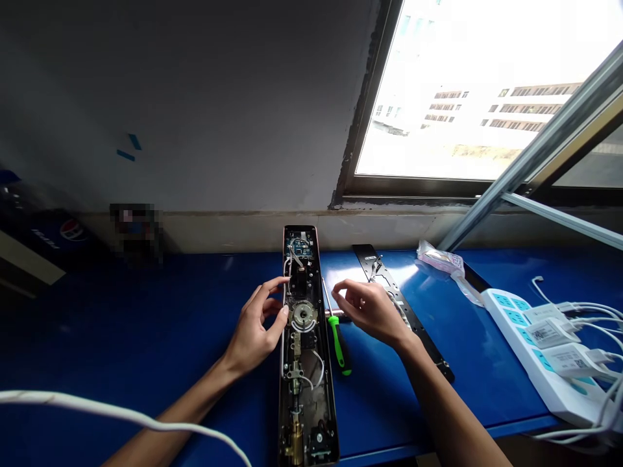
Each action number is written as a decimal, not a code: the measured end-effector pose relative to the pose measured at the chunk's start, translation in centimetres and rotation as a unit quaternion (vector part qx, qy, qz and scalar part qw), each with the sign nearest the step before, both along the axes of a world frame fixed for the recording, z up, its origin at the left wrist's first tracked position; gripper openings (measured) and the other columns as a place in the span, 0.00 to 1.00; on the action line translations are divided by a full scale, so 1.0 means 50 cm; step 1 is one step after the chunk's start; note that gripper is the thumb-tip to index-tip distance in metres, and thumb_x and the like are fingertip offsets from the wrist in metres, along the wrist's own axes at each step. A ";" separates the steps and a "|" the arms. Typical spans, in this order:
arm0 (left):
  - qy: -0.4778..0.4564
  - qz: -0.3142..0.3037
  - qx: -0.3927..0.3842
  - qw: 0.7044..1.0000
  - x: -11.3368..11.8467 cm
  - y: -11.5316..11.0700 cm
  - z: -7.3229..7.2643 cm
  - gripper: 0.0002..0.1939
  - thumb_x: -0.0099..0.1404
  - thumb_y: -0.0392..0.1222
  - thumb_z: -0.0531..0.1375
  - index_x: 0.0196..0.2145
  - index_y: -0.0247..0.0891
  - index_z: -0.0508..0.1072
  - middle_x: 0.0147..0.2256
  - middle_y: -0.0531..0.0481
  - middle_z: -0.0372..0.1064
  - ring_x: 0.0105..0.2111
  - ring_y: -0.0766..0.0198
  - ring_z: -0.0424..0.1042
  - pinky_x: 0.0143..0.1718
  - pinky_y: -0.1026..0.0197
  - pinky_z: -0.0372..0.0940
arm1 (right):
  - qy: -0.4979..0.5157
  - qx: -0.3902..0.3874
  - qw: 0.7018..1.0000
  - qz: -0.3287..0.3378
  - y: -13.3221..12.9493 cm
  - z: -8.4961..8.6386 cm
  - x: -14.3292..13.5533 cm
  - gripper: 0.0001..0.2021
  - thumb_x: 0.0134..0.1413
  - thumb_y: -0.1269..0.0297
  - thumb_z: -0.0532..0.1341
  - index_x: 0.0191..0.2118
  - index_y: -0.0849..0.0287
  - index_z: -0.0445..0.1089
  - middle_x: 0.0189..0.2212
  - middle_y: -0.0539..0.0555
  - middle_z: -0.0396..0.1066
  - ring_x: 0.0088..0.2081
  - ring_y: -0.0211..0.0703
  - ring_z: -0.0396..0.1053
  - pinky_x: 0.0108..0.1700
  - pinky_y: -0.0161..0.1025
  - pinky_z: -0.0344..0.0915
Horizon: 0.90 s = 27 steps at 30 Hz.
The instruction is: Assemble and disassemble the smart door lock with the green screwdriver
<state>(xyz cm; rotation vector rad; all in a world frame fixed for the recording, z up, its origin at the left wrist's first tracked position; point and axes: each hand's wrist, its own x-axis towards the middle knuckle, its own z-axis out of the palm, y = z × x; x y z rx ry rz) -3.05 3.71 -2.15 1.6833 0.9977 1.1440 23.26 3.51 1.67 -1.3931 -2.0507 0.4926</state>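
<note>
A long, narrow black lock housing [327,383] lies with its inside facing up. In it I see a blue circuit board [298,248], a round metal disc [303,315], white wires and a brass cylinder [296,444]. Thumb and forefinger of my left hand [257,327] are apart and rest at the housing's left edge, near a white wire. To the right of the housing hovers my right hand [372,311], its fingers curled and the thumb close to the forefinger; anything between them is too small to make out. Below it lies a green-and-black screwdriver [341,347].
A long black cover plate [423,337] lies right of the screwdriver, partly behind my right arm. Farther right are a plastic bag [440,259] and a white power strip [516,344] with several plugged adapters. A white cable [121,415] crosses the lower left. A window is ahead.
</note>
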 end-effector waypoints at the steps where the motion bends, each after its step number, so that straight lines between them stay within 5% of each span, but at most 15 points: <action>1: 0.003 0.001 0.003 1.000 0.000 -0.001 0.001 0.23 0.73 0.42 0.60 0.63 0.47 0.64 0.54 0.43 0.68 0.39 0.62 0.78 0.45 0.53 0.77 | 0.020 0.019 1.000 -0.015 0.000 0.000 0.000 0.10 0.67 0.60 0.59 0.38 0.57 0.75 0.21 0.46 0.65 0.23 0.35 0.59 0.30 0.36 0.57; 4: 0.012 0.008 0.010 1.000 0.001 -0.003 0.002 0.23 0.72 0.41 0.59 0.63 0.47 0.65 0.53 0.44 0.68 0.37 0.63 0.77 0.44 0.54 0.77 | 0.086 0.053 0.994 -0.050 0.000 -0.002 -0.003 0.11 0.68 0.58 0.59 0.40 0.58 0.76 0.26 0.50 0.71 0.26 0.37 0.66 0.32 0.37 0.65; 8: 0.014 0.009 0.010 1.000 -0.002 -0.003 -0.002 0.24 0.72 0.41 0.59 0.64 0.47 0.64 0.53 0.44 0.69 0.39 0.62 0.78 0.45 0.54 0.77 | 0.160 0.076 0.980 -0.092 0.003 -0.015 -0.009 0.13 0.66 0.59 0.60 0.50 0.57 0.76 0.45 0.58 0.80 0.36 0.41 0.76 0.35 0.38 0.74; 13: 0.019 0.011 0.021 1.000 -0.004 -0.001 -0.002 0.24 0.73 0.42 0.59 0.64 0.47 0.63 0.53 0.43 0.70 0.39 0.61 0.79 0.44 0.52 0.78 | 0.185 0.074 0.971 -0.136 0.000 -0.023 -0.019 0.10 0.61 0.65 0.61 0.43 0.55 0.81 0.60 0.61 0.75 0.19 0.30 0.61 0.24 0.37 0.69; 18: 0.027 0.021 0.029 0.999 -0.002 -0.001 0.004 0.23 0.72 0.41 0.60 0.62 0.46 0.65 0.53 0.43 0.71 0.37 0.61 0.79 0.42 0.53 0.79 | 0.215 0.074 0.964 -0.136 -0.003 -0.020 -0.032 0.13 0.56 0.72 0.58 0.39 0.56 0.81 0.58 0.60 0.76 0.32 0.41 0.79 0.28 0.38 0.74; 23: 0.056 0.031 0.041 0.997 -0.006 0.000 0.000 0.24 0.72 0.42 0.59 0.64 0.47 0.64 0.54 0.43 0.71 0.40 0.59 0.79 0.45 0.51 0.78 | 0.229 0.097 0.957 -0.151 -0.014 -0.032 -0.048 0.14 0.50 0.77 0.55 0.34 0.56 0.77 0.49 0.58 0.75 0.38 0.45 0.76 0.21 0.35 0.65; 27: 0.081 0.037 0.059 0.994 -0.011 0.004 0.005 0.25 0.73 0.43 0.59 0.65 0.47 0.63 0.53 0.43 0.71 0.44 0.57 0.78 0.48 0.49 0.76 | 0.239 0.119 0.950 -0.159 -0.021 -0.037 -0.063 0.10 0.54 0.76 0.55 0.31 0.54 0.70 0.40 0.57 0.68 0.37 0.45 0.71 0.21 0.36 0.66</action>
